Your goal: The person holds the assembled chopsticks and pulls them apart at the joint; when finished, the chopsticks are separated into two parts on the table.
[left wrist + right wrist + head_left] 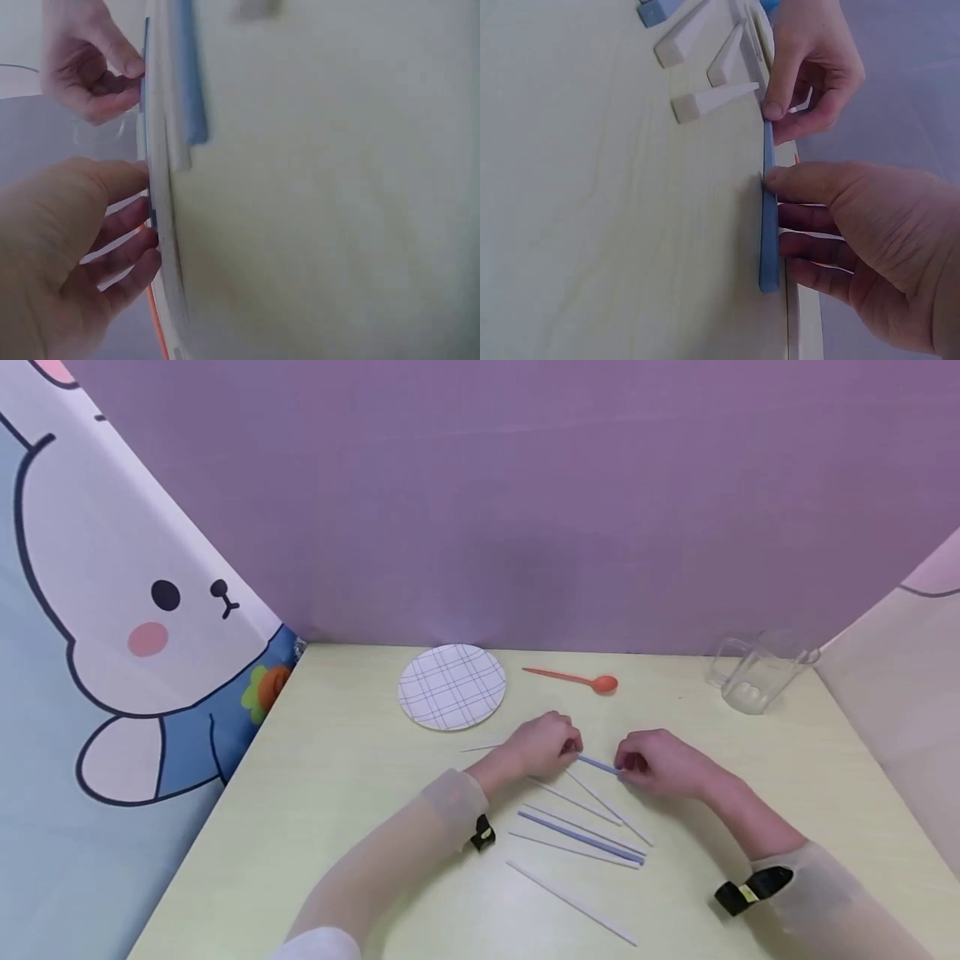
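Both hands pinch one blue chopstick (598, 764) low over the table. At its left end is the left hand (542, 745), and toward its right end the right hand (663, 764). Seen from the right wrist, the thick end of that chopstick (769, 247) extends past the right thumb, and the left fingers hold it farther along. A second blue chopstick (581, 837) lies nearer the person among several white chopsticks (572, 902). One thin white tip (480, 747) shows beyond the left wrist, the rest hidden by the hand.
A round plate (452, 687) with a checked pattern lies behind the left hand. An orange spoon (602, 684) rests beside it at the back. At the back right stands a clear glass pitcher (753, 681). A purple cloth wall (555, 510) borders the table's far edge.
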Demonstrator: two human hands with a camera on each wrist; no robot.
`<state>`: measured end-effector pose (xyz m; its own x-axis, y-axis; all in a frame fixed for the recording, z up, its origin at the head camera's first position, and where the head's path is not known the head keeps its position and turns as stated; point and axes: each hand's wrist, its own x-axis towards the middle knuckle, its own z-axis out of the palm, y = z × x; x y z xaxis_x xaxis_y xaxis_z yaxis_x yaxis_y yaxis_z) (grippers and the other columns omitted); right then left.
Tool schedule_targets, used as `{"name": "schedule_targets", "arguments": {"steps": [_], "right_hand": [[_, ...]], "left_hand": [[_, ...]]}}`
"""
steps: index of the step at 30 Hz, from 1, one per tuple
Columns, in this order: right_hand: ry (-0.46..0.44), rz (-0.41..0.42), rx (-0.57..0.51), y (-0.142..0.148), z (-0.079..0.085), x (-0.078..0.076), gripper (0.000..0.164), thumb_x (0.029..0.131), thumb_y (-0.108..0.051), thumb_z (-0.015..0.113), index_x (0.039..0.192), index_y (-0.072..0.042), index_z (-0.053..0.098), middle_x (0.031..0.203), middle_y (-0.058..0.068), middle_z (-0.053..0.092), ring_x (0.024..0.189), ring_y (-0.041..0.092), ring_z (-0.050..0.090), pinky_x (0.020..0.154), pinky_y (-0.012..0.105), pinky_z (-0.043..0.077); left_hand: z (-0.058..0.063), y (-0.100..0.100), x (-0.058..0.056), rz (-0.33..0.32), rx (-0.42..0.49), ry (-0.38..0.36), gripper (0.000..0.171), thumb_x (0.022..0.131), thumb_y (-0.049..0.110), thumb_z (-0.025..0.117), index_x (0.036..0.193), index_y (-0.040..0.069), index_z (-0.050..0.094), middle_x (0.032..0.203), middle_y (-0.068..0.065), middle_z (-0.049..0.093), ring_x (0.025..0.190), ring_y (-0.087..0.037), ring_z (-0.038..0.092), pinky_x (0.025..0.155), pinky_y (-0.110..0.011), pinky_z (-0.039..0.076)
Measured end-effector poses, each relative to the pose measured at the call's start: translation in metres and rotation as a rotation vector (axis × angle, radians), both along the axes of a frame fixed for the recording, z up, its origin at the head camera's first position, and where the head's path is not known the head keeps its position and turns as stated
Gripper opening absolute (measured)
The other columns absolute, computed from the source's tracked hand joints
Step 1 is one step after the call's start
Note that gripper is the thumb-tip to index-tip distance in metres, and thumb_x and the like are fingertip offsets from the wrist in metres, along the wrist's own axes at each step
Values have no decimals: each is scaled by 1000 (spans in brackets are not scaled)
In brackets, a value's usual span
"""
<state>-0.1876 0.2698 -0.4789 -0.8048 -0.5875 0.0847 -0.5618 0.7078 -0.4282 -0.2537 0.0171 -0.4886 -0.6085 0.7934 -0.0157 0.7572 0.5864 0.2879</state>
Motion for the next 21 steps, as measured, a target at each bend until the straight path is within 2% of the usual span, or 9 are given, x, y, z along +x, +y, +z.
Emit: {"name": "schedule_targets", "arguments": {"steps": [7,12,17,21], "right_hand": [[-19,2,-4,-7,1,2,19,89,-3,80,86,-19,71,76,-13,60,71,2,52,66,22,47],[-59,18,-11,-11,2,0,18,91,-4,79,86,-19,71,74,-14,59,69,0,51,64,21,46],[-62,22,8,-17,2,-4,18,91,-4,79,87,-20,72,73,-15,59,67,-1,51,63,20,47],[2,38,-7,-21,6,-8,18,89,-3,79,87,-19,72,74,-14,59,68,0,51,63,20,46]], "left_hand": [[-1,0,6,17,7,19,12,99,21,74,106,23,83,103,9,77,105,-11,67,97,-23,54],[1,-3,7,16,9,-1,11,98,18,75,103,22,84,102,10,80,103,-10,70,99,-22,53],[5,-6,7,13,26,-20,9,97,14,76,100,18,84,98,7,80,97,-9,71,90,-18,55],[11,-10,8,9,33,-20,9,97,15,77,103,17,83,95,5,79,88,-7,68,80,-16,53]]}}
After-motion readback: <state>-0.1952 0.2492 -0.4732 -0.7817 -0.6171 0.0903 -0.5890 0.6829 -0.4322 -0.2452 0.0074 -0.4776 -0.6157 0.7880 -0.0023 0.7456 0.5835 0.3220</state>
